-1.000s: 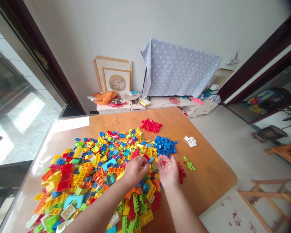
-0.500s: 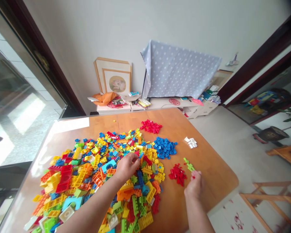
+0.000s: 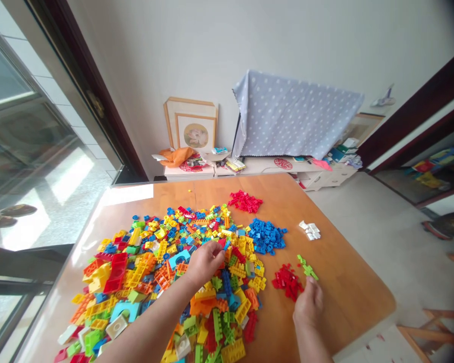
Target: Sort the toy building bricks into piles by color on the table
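Observation:
My left hand [image 3: 207,263] reaches over the big mixed pile of toy building bricks [image 3: 136,269], its fingers pinched together at the pile's right part. Red and blue bricks lie right at those fingertips, and whatever is between them is too small to make out. My right hand [image 3: 308,305] rests low by the table's right side with its fingers curled closed. Its fingertips are against or just beside a few lime green bricks [image 3: 308,268]; what the fingers hold is hidden. Left of this hand lies a small heap of red bricks [image 3: 287,282].
On the wooden table [image 3: 348,282] are also a blue brick heap [image 3: 267,236], a farther red heap [image 3: 245,201] and some white bricks [image 3: 310,230]. A white sheet [image 3: 127,194] lies at the far left. Behind stands a low cabinet [image 3: 196,173] beneath a dotted cloth [image 3: 295,116].
The whole view has shifted, so the table sits farther right. A small red piece seen at my right fingertips no longer shows. My left hand stays over the pile, fingers still pinched.

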`<state>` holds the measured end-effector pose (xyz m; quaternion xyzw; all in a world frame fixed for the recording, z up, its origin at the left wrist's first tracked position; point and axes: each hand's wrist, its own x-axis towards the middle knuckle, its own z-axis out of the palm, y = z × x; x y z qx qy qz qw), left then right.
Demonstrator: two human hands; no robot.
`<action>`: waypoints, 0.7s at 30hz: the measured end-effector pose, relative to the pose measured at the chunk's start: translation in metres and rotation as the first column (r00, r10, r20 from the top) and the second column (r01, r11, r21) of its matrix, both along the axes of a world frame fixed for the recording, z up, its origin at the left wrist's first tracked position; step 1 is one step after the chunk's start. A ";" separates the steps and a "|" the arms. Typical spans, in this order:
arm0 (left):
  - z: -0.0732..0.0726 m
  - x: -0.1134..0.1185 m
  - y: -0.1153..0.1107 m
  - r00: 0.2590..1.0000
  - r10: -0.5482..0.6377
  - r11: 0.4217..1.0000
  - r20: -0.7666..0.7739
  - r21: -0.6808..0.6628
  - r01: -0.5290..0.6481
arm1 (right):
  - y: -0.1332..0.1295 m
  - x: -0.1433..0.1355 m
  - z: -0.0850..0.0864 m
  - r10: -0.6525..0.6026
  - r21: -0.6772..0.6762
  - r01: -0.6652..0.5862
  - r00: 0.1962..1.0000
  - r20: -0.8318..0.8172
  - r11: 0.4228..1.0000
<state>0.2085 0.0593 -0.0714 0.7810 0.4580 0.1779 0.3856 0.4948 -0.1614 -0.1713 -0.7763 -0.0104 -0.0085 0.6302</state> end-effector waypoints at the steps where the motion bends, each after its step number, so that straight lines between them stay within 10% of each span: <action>1: 0.000 -0.001 0.000 1.000 0.000 1.000 0.000 0.002 0.000 | -0.001 0.000 -0.001 0.009 -0.008 -0.009 1.000 0.007 1.000; 13: 0.008 -0.012 0.007 1.000 0.007 0.999 0.006 0.050 -0.007 | 0.037 -0.028 0.065 0.257 -0.009 -0.258 0.960 0.111 0.966; 21: 0.016 -0.010 -0.007 0.993 -0.109 0.993 0.040 0.043 0.108 | 0.096 -0.125 0.112 0.763 0.139 -0.753 0.616 -0.195 0.644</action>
